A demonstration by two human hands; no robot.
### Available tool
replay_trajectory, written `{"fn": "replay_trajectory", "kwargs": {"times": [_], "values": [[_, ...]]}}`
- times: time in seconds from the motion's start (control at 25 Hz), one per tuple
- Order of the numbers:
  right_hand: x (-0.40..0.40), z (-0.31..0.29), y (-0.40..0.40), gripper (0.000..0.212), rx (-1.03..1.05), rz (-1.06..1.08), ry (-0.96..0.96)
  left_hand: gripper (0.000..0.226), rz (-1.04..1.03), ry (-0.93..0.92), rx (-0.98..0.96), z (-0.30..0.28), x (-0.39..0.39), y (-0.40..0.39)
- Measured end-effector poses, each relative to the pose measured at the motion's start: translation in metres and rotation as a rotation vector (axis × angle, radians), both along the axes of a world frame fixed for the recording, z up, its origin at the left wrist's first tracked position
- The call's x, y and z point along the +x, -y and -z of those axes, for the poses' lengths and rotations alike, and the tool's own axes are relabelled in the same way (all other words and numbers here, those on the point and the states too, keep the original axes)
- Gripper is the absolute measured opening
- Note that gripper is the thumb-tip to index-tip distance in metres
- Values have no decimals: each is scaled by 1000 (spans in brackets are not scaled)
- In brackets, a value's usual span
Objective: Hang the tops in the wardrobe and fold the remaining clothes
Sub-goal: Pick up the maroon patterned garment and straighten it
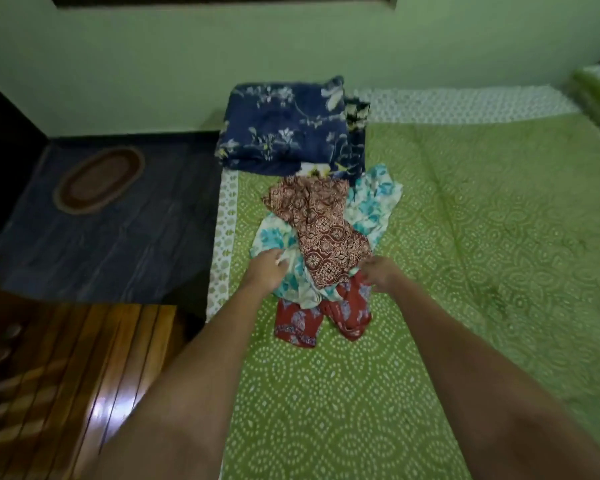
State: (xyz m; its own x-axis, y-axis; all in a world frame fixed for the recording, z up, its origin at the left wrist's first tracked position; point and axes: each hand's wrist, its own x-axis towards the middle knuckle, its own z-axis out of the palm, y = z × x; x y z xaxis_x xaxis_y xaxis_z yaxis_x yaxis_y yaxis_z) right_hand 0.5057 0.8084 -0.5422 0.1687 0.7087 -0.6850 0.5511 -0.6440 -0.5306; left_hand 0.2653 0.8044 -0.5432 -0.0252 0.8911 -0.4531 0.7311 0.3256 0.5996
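The clothes lie in a loose heap on the near-left part of a bed covered with a green sheet [430, 271] printed with white dotted shapes.

Head view: three garments make up the heap. A maroon patterned garment [321, 226] lies on top, running from the far end of the heap down toward the hands. Under it spreads a white garment with turquoise flowers [373, 202], showing on both sides of the maroon one. Nearest the person, a red garment with pale blue motifs [300, 322] sticks out from beneath the other two and lies flat on the sheet.

Both arms reach forward from the bottom of the frame. The left hand [267, 270] is at the left edge of the heap, its fingers curled into the white and turquoise fabric, gripping a bunch of it. The right hand [381, 273] is at the right edge, where the maroon and red garments meet; its fingers are bent down into cloth, but which piece it holds I cannot tell.

Beyond the heap, touching its far end, a folded navy floral blanket [284, 129] sits against the pale green wall [187, 64]. Left of the bed is a dark floor with an oval rug [99, 180], and nearer, a strip of glossy brown wood [66, 375].
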Motion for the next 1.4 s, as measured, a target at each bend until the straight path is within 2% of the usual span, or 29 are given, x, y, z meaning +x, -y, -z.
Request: {"fn": "replay_trajectory", "kwargs": {"times": [0.12, 0.2, 0.32, 0.44, 0.56, 0.68, 0.76, 0.8, 0.88, 0.96, 1.08, 1.16, 1.28, 1.4], "values": [[-4, 76, -9, 36, -84, -53, 31, 52, 233, -200, -59, 86, 10, -3], [-6, 118, -19, 36, -71, -49, 38, 59, 323, -253, -112, 138, 15, -6], [-17, 167, -35, 34, -14, 121, -12, 72, 373, -281, -189, 202, 25, -8], [-29, 192, -43, 49, 38, 227, -28, 75, 446, -277, -250, 238, 36, -5], [-40, 181, -38, 56, 117, 185, 65, 70, 342, -239, -173, 233, 34, -6], [-48, 155, -27, 48, 180, 124, -36, 82, 260, -275, -51, 185, 33, -14], [-49, 121, -22, 26, 192, -1, -73, 96, 304, -313, 108, 139, 38, -20], [-49, 93, -21, 18, 216, -53, -89, 104, 340, -305, 173, 109, 41, -23], [-47, 32, -24, 12, 263, -113, -101, 114, 413, -271, 186, 50, 49, -29], [-39, -38, -26, 18, 304, -167, -131, 100, 467, -200, 184, -12, 53, -33], [-22, -158, -16, 21, 358, -273, -172, 47, 472, -47, 326, -118, 58, -29], [-13, -235, 1, 19, 404, -267, -224, 21, 415, 137, 316, -189, 62, -16], [-1, -320, 34, 10, 544, -158, -383, 22, 317, 332, 338, -281, 70, 7], [11, -356, 66, 29, 511, -308, -299, 23, 215, 576, 318, -340, 72, 25]]}}
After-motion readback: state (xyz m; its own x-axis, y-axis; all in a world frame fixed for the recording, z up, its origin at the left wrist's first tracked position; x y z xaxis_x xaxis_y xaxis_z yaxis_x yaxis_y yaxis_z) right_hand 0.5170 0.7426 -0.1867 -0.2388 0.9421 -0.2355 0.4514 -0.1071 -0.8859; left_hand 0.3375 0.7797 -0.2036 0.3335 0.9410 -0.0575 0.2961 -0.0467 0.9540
